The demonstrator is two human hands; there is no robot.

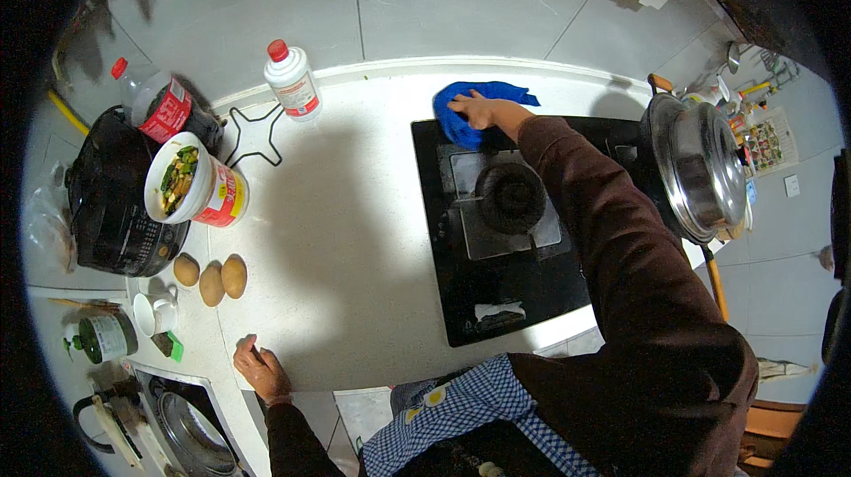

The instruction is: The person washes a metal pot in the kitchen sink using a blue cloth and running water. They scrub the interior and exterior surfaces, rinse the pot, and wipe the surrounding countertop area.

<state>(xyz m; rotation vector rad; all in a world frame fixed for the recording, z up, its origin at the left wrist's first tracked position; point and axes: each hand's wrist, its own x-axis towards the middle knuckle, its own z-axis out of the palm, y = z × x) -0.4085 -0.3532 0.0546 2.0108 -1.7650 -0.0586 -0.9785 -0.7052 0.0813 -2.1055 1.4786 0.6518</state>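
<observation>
My right hand (pixel 473 108) rests on a bunched blue cloth (pixel 459 131), fingers spread over it. The cloth lies across the back left corner of a black glass gas hob (pixel 465 291) and the white countertop (pixel 332 237) behind it. Below that hand is a round black burner (pixel 510 198) without a pan support, on a metal plate. My left hand (pixel 262 370) sits at the counter's front edge with its fingers curled. A dark spot shows between those fingers, too small to identify. Three potatoes (pixel 213 283) lie beyond this hand.
A lidded steel pot (pixel 698 164) stands at the hob's right. Along the left are a black electric cooker (pixel 113 211), a tub of chopped vegetables (pixel 216 191), a cola bottle (pixel 166 108), a white cup (pixel 154 314) and a sink (pixel 193 427). A white bottle (pixel 292 85) and wire pan support (pixel 256 138) sit behind.
</observation>
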